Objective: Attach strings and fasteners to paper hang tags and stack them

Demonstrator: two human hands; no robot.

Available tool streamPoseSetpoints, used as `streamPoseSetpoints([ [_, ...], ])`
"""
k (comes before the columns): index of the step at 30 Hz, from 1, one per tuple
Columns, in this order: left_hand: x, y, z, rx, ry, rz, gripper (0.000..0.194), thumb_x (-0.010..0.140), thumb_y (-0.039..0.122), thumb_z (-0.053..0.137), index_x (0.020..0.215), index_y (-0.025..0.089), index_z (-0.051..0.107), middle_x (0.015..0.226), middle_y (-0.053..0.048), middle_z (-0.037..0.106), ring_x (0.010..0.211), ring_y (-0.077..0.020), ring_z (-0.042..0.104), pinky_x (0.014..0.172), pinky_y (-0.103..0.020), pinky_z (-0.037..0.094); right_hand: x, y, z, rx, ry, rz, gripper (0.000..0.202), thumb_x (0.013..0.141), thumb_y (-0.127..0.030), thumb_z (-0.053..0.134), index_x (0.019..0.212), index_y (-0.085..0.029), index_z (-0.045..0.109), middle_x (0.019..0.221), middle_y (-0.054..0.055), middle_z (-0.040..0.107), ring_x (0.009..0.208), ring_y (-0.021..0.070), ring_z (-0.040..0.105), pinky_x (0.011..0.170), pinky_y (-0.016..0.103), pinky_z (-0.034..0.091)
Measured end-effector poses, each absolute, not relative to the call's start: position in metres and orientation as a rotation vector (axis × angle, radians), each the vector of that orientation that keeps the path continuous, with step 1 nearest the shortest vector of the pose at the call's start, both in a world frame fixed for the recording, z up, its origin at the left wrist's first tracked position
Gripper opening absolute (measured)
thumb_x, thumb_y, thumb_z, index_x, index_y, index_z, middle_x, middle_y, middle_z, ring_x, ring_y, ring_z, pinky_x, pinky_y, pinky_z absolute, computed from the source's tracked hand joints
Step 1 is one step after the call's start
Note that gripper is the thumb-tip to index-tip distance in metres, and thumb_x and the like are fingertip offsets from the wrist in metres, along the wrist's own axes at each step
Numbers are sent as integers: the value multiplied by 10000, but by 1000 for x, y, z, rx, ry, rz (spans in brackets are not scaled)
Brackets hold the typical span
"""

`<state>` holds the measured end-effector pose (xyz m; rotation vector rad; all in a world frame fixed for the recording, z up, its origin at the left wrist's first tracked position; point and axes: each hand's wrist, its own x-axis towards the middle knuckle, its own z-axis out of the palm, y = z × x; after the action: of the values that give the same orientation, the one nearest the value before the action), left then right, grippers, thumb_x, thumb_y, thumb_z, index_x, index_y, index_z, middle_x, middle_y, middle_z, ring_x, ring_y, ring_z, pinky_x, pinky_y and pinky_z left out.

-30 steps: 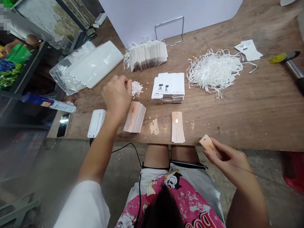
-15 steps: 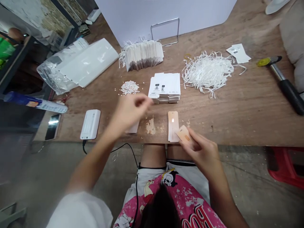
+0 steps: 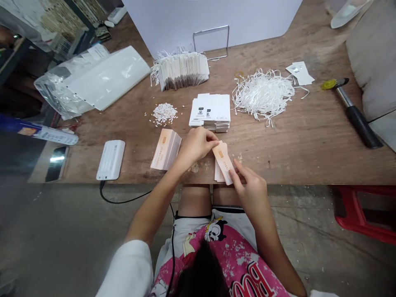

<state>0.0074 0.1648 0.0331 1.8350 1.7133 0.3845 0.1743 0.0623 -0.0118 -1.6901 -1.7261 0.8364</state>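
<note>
Between my hands is a peach-and-white card (image 3: 223,161), tilted over a small pile of cards (image 3: 218,173) near the table's front edge. My left hand (image 3: 202,142) pinches the card's top end. At its lower right edge, my right hand (image 3: 247,181) holds the card between thumb and fingers. A fanned stack of similar cards (image 3: 165,150) lies left of my left hand. Just beyond my hands stands a stack of white tags (image 3: 213,109), with a heap of tiny white pieces (image 3: 164,114) to its left.
White strings (image 3: 264,95) lie tangled behind right, near a hammer (image 3: 355,111). A row of strung tags (image 3: 184,71) stands at the back by a wire stand (image 3: 211,41). A power bank (image 3: 110,160), phone (image 3: 56,163) and plastic packaging (image 3: 108,78) are at left.
My left hand has moved right and now pinches the card's top end. The card in my right hand has come over the small pile, and the fanned stack at left is uncovered.
</note>
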Motion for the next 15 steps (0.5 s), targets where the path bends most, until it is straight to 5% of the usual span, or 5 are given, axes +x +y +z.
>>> streamPoseSetpoints([
  [11, 24, 175, 10, 2099, 1718, 231, 166, 836, 224, 636, 919, 187, 775, 924, -88, 764, 867, -221, 685, 786, -317, 488, 166, 55, -14, -1674, -1783, 779, 326, 926, -250, 466, 1141, -125, 676, 916, 104, 670, 689, 165, 611, 658, 292, 483],
  [15, 23, 167, 16, 2122, 1780, 300, 186, 863, 229, 605, 935, 187, 771, 952, -86, 761, 885, -223, 684, 789, -316, 485, 168, 43, 23, -1213, -1761, 1062, 253, 945, -261, 477, 1080, -186, 677, 979, 72, 672, 815, 147, 632, 719, 267, 514],
])
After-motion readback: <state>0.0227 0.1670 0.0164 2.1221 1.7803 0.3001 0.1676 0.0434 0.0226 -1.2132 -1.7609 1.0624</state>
